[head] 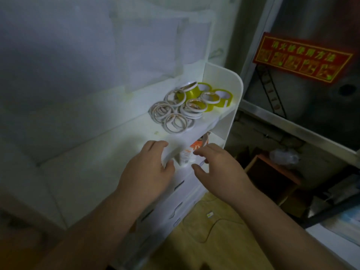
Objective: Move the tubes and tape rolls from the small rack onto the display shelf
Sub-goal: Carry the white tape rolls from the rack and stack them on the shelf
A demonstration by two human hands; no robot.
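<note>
A small white rack [224, 84] stands in bright light. Its top tier holds a heap of several thin white tape rolls [171, 117] and yellow tape rolls [206, 92] behind them. On the tier below stands an orange-and-white tube [185, 154], partly hidden by the top tier. My left hand [144, 172] grips the front edge of the top tier, fingers over it and thumb under. My right hand [218, 166] hovers at the lower tier just right of the tube, fingers apart and holding nothing. A large white shelf surface [78, 152] lies to the left.
White drawers [181, 203] sit under the rack. To the right are a metal frame [292, 129], a red sign [303, 59] and a brown open box [272, 176] in the dark. Yellowish wooden floor [204, 230] shows below.
</note>
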